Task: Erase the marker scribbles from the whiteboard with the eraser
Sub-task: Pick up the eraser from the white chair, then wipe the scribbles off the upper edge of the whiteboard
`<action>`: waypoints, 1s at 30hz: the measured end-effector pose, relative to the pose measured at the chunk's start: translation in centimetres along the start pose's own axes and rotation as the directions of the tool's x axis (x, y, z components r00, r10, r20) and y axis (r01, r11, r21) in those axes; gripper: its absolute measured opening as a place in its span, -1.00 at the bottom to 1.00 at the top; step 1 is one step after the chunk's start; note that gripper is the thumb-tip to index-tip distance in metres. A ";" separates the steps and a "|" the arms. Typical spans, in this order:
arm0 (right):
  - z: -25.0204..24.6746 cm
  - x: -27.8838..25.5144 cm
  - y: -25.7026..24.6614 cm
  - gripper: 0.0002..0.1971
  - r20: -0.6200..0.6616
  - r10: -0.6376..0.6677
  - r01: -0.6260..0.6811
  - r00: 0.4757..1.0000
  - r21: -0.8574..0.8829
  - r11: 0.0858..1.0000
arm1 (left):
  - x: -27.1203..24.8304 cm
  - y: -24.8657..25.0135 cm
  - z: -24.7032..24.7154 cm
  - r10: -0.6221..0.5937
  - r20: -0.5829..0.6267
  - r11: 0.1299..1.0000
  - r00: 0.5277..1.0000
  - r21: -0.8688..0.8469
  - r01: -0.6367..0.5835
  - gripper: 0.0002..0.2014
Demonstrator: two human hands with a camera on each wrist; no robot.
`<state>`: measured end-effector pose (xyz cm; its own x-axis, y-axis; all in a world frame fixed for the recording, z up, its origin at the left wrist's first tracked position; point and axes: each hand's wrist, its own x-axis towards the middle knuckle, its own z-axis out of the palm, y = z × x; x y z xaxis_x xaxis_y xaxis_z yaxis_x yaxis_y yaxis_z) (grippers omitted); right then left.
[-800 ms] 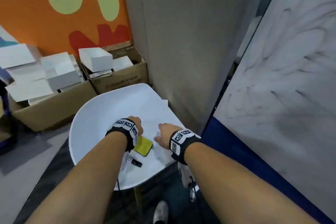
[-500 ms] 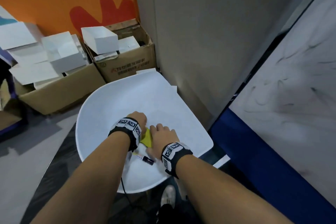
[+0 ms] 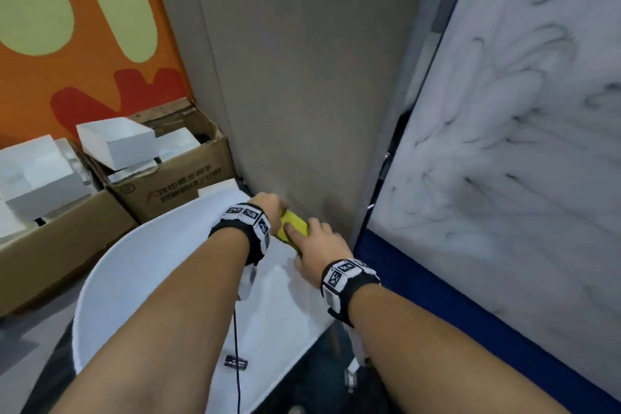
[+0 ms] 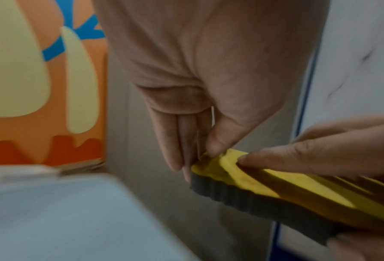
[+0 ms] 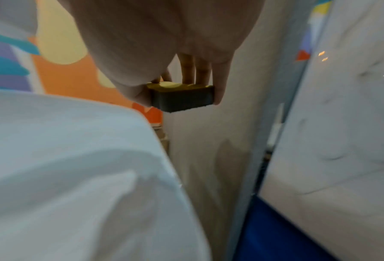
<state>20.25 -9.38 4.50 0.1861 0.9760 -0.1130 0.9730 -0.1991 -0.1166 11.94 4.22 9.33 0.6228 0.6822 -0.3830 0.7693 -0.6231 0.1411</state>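
Note:
The eraser [image 3: 295, 224] is a yellow block with a dark felt underside [image 4: 264, 199], lifted off the white table [image 3: 161, 265]. My right hand [image 3: 316, 245] grips its near end, thumb and fingers along the sides [image 5: 182, 97]. My left hand [image 3: 268, 208] pinches the far end [image 4: 209, 155] between thumb and fingertips. The whiteboard [image 3: 524, 151] stands at the right, smeared with grey and black marker scribbles, above a blue band [image 3: 437, 296]. Both hands are left of the board, apart from it.
A marker [image 3: 236, 362] lies near the table's front edge beside a thin black cable [image 3: 237, 339]. Cardboard boxes [image 3: 174, 178] of white cartons sit on the floor behind the table. A grey wall panel [image 3: 295, 77] stands between the orange wall and the whiteboard.
Both hands have closed on the yellow eraser and raised it off the table, moving it up and toward the grey panel. The marker stays on the table.

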 end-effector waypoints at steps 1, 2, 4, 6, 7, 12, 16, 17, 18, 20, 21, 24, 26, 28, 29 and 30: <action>-1.6 -0.4 1.6 -0.32 -0.044 0.035 -0.036 0.998 -0.011 0.999 | 0.5 2.0 -1.5 0.038 -0.035 0.999 0.999 -0.011 -0.038 -0.62; -3.1 -1.0 3.3 -0.32 -0.082 0.071 -0.072 0.994 -0.017 0.997 | 0.7 4.0 -2.9 0.069 -0.062 0.997 0.996 -0.024 -0.071 -0.59; -6.6 -2.8 6.9 -0.31 -0.148 0.134 -0.141 0.980 -0.034 0.989 | 0.7 8.9 -5.7 0.134 -0.117 0.990 0.984 -0.031 -0.139 -0.55; -9.6 -4.5 10.2 -0.30 -0.193 0.180 -0.190 0.965 -0.034 0.981 | 0.6 13.2 -7.9 0.195 -0.170 0.978 0.966 -0.044 -0.205 -0.53; -11.3 -5.8 11.9 -0.30 -0.222 0.200 -0.215 0.954 -0.047 0.975 | 0.3 15.6 -9.0 0.228 -0.208 0.970 0.951 -0.041 -0.241 -0.53; -19.4 -12.0 18.9 -0.34 -0.392 0.254 -0.313 0.884 -0.093 0.945 | -1.7 24.5 -14.4 0.318 -0.391 0.924 0.864 -0.077 -0.375 -0.45; -26.1 -16.2 23.1 -0.32 -0.573 0.262 -0.370 0.777 -0.077 0.926 | -3.5 27.7 -19.9 0.319 -0.640 0.898 0.699 -0.032 -0.439 -0.45; -27.8 -17.0 24.0 -0.32 -0.619 0.259 -0.379 0.741 -0.067 0.923 | -3.9 28.2 -21.3 0.311 -0.691 0.894 0.652 -0.020 -0.448 -0.46; -29.5 -17.8 24.7 -0.32 -0.671 0.248 -0.380 0.699 -0.054 0.924 | -4.2 28.4 -22.8 0.312 -0.734 0.888 0.603 0.000 -0.460 -0.47; -32.6 -19.1 26.0 -0.33 -0.776 0.199 -0.359 0.598 -0.037 0.933 | -5.0 28.7 -25.5 0.303 -0.786 0.886 0.539 0.024 -0.463 -0.49; -34.3 -19.6 26.5 -0.34 -0.817 0.174 -0.351 0.550 -0.038 0.935 | -5.3 28.8 -27.0 0.296 -0.808 0.886 0.510 0.033 -0.463 -0.49; -39.4 -21.0 27.1 -0.35 -0.897 0.095 -0.357 0.432 -0.073 0.931 | -6.1 28.8 -31.2 0.254 -0.869 0.878 0.424 0.023 -0.478 -0.48; -42.8 -21.6 27.1 -0.36 -0.926 0.046 -0.372 0.375 -0.104 0.922 | -6.4 29.0 -33.8 0.239 -0.894 0.868 0.379 0.022 -0.496 -0.49; -46.2 -21.8 26.8 -0.37 -0.940 0.012 -0.388 0.341 -0.130 0.912 | -6.5 29.5 -36.1 0.251 -0.906 0.849 0.341 0.037 -0.527 -0.51; -47.9 -21.7 26.5 -0.36 -0.944 -0.004 -0.400 0.329 -0.143 0.905 | -6.5 29.9 -37.1 0.258 -0.909 0.841 0.327 0.044 -0.540 -0.51; -49.5 -21.4 26.2 -0.36 -0.948 -0.022 -0.415 0.317 -0.159 0.896 | -6.5 30.2 -38.2 0.267 -0.913 0.832 0.308 0.057 -0.552 -0.51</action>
<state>48.47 -31.11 52.72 0.1669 0.3970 0.9025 0.8163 -0.5690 0.0994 36.58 -4.40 50.90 0.5270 0.3932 0.7535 0.2879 -0.9167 0.2771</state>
